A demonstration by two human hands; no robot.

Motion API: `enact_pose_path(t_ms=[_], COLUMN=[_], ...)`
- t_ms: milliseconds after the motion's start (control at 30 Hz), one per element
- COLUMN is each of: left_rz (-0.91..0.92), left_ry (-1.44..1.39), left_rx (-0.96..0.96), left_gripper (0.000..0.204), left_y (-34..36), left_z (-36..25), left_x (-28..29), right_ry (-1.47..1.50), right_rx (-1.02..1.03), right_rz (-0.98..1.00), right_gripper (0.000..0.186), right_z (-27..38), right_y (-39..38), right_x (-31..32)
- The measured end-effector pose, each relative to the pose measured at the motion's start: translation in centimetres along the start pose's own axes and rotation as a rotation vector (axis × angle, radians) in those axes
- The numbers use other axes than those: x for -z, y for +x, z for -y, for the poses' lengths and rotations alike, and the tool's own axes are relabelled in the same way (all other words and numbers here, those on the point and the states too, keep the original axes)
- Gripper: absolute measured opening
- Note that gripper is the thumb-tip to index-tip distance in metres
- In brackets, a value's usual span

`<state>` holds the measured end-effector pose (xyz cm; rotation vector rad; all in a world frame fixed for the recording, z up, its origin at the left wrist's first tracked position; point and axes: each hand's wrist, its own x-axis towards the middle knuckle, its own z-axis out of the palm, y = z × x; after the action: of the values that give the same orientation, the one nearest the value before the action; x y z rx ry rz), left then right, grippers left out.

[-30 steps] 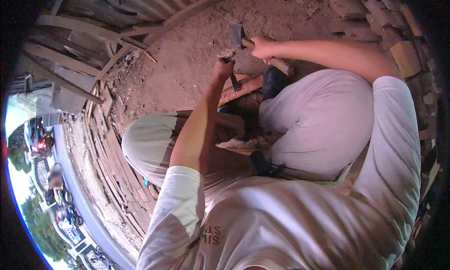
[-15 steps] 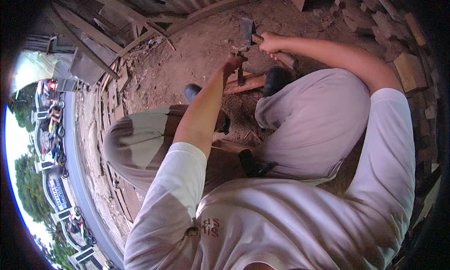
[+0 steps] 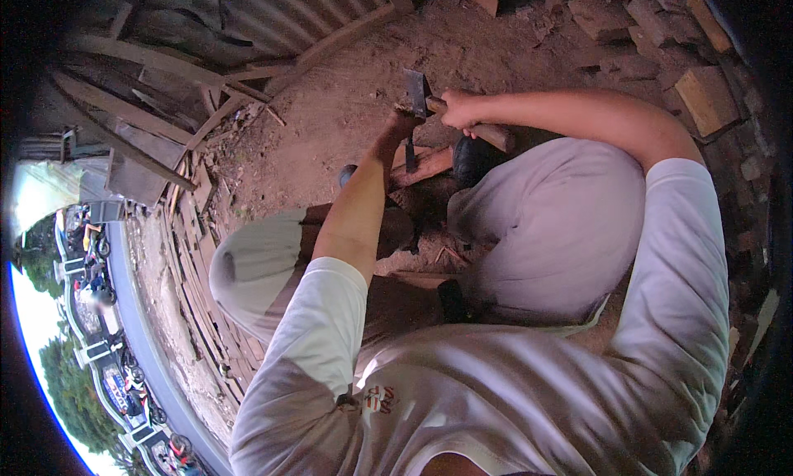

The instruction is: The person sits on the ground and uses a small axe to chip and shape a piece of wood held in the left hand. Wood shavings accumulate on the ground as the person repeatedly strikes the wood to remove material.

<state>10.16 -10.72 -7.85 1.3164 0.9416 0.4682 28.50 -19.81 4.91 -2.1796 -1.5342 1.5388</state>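
Observation:
My right hand is closed round the wooden handle of a hatchet, whose broad dark metal head is just above my left hand. My left hand grips an upright chisel; its dark flat blade points down at a reddish-brown piece of wood on the ground. The chisel's top is hidden by the hand and the hatchet head. A dark boot is beside the right end of the wood, under the hatchet handle. I am sitting low with both knees bent.
Stacked wood blocks line the right side. Leaning boards and beams stand at the far left by a corrugated metal wall. Thin slats lie along the left edge. Beyond are a road and parked motorcycles.
The hatchet head has come down closer to the chisel top and my left hand. My view has tilted slightly, so the whole scene sits lower. Both hands keep their grips.

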Motion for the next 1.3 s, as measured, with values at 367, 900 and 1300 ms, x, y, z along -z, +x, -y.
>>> enact_pose_path(t_ms=[367,900,1300], left_rz=[-0.282,-0.321,-0.181], left_ry=[-0.108,-0.265,-0.155], left_rx=[0.148,-0.076,0.014], left_gripper=[0.014,0.014,0.012], left_y=[-14.8,-15.6,-15.9], left_z=[0.1,-1.1,-5.6], left_x=[-5.3,-0.3,-2.9], right_ry=[0.17,0.175,0.333], right_rx=[0.192,0.24,0.57], right_rz=[-0.213,-0.106,-0.357], right_gripper=[0.063,0.066,0.05], right_z=[-0.4,8.0,12.7], right_y=[-14.2,-12.2,-17.0], right_x=[-6.7,-4.7,-0.1])
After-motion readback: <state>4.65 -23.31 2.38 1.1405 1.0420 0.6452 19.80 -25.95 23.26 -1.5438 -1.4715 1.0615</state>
